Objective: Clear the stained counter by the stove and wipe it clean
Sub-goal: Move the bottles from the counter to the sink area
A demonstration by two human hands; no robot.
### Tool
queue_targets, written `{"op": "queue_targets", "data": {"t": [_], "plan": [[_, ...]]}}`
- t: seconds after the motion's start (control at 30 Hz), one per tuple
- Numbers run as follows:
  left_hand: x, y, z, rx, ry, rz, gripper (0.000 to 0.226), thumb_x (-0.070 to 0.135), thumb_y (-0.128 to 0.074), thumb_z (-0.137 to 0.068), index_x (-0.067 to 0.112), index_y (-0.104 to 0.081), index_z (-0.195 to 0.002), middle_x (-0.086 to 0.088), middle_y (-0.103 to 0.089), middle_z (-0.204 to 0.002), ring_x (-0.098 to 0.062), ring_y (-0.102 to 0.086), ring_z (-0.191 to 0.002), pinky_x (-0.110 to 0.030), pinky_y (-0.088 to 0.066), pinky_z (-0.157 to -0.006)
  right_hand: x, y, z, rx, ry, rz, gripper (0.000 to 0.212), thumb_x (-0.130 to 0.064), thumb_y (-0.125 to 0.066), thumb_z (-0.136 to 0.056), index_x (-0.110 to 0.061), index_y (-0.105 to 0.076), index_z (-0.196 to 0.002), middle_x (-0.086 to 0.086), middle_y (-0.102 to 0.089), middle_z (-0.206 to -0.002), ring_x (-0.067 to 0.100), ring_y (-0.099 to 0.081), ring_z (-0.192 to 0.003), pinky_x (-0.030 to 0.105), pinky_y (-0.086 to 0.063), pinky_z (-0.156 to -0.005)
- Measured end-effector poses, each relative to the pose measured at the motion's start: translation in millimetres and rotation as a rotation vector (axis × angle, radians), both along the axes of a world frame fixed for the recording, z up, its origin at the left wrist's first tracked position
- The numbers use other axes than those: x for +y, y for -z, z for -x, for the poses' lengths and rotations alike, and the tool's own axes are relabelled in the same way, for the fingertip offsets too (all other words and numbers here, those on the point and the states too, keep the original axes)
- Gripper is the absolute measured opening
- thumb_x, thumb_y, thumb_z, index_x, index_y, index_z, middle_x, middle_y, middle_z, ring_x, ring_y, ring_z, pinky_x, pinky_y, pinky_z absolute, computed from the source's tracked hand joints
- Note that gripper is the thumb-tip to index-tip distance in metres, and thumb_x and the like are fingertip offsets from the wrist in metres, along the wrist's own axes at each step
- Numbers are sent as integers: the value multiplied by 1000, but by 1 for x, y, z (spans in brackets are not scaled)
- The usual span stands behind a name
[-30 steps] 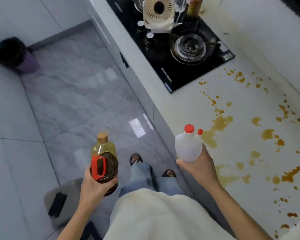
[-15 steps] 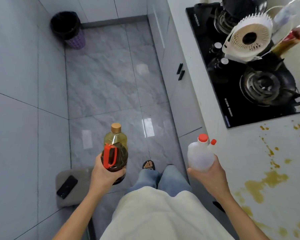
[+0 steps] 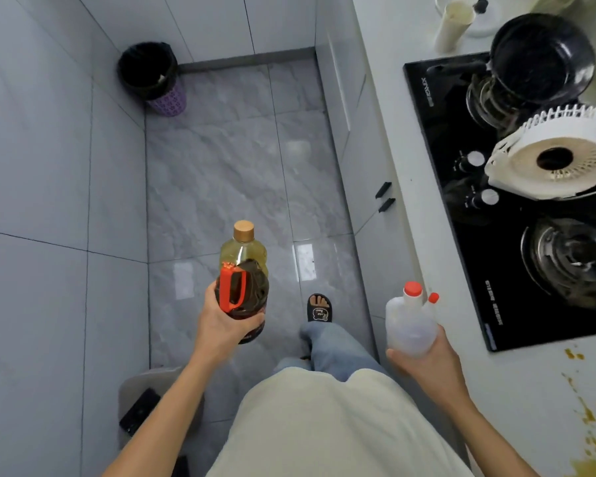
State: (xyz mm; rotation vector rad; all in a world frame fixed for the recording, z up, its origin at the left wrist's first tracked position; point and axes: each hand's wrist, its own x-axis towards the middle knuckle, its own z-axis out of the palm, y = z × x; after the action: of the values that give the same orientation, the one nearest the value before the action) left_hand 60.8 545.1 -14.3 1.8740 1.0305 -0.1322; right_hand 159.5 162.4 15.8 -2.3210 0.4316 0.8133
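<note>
Over floor, hands [image 3: 226,327] gripping bottles [image 3: 243,277]

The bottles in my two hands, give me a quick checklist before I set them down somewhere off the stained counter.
1. Left hand grips the dark bottle with the red handle and the yellow oil bottle with the tan cap: ok.
2. Right hand grips the translucent white bottles with red caps: ok.
3. All visible caps closed: ok.
4. Grey tiled floor ahead free of obstacles: ok.
5. Black stove top free for bottles: not ok; a black pot and a white round fan sit there.
6. White counter wiped: not ok; brown stains remain.
</note>
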Motion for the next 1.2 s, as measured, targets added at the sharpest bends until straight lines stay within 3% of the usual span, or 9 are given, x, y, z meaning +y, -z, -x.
{"op": "queue_targets", "data": {"t": [0.13,0.23,0.33,0.43,0.63,0.77,0.93,1.1,1.2], "plan": [[25,-2,-23,33,-29,-18,108,57,-97,-46,44,-39,-136,25,-62,-114,6,-61,-101,-13,-47,-73,52,-8,-79,-48,-65,-82,67,-46,-86,-52,-55,-44,-104,-21,-65,-93,0,-62,-82,21,-47,-58],[47,-3,-30,50,-75,-12,108,52,-99,-46,42,-40,-136,22,-63,-116,2,-63,-103,-18,-50,-76,100,-14,-138,-88,-114,-127,61,-54,-81,-45,-50,-48,-97,-19,-64,-88,0,-62,-77,24,-49,-53],[68,-2,-34,98,-121,9,111,51,-99,-45,39,-40,-138,17,-64,-116,-6,-65,-105,-24,-52,-78,144,-14,-191,-107,-157,-157,68,-53,-83,-46,-45,-50,-105,-15,-66,-94,8,-66,-82,25,-50,-54],[94,6,-38,135,-157,8,113,51,-100,-43,37,-40,-138,16,-63,-117,-9,-65,-107,-31,-55,-82,183,-11,-235,-123,-174,-173,77,-52,-86,-49,-52,-46,-114,-22,-64,-101,2,-64,-89,24,-50,-58],[159,16,-85,178,-161,12,115,55,-98,-40,39,-40,-137,19,-62,-114,-13,-66,-105,-33,-56,-82,247,-10,-302,-141,-184,-108,60,-50,-83,-49,-45,-52,-100,-23,-65,-81,0,-63,-70,18,-42,-45],[198,15,-145,174,-114,-2,109,56,-97,-43,47,-38,-134,24,-63,-111,-1,-65,-100,-24,-53,-74,266,-3,-329,-131,-171,-51,57,-51,-83,-49,-39,-53,-96,-30,-62,-77,-4,-61,-60,12,-36,-35],[234,8,-249,119,-46,-9,96,55,-97,-45,59,-39,-122,30,-64,-109,14,-64,-96,-12,-48,-69,267,12,-357,-133,-119,-42,41,-41,-79,-52,-34,-56,-85,-11,-63,-68,5,-55,-50,18,-33,-32],[258,6,-354,68,13,-12,96,57,-97,-46,69,-36,-120,37,-63,-110,11,-65,-99,-17,-51,-73,258,20,-389,-75,-38,-48,37,-38,-77,-52,-36,-56,-82,-16,-61,-62,4,-55,-49,12,-33,-34],[269,8,-417,65,27,-18,102,61,-96,-45,56,-39,-129,27,-65,-111,4,-65,-101,-17,-51,-73,257,24,-423,-62,-10,-24,52,-43,-81,-52,-41,-56,-98,-16,-66,-73,4,-63,-60,15,-43,-40]]}}
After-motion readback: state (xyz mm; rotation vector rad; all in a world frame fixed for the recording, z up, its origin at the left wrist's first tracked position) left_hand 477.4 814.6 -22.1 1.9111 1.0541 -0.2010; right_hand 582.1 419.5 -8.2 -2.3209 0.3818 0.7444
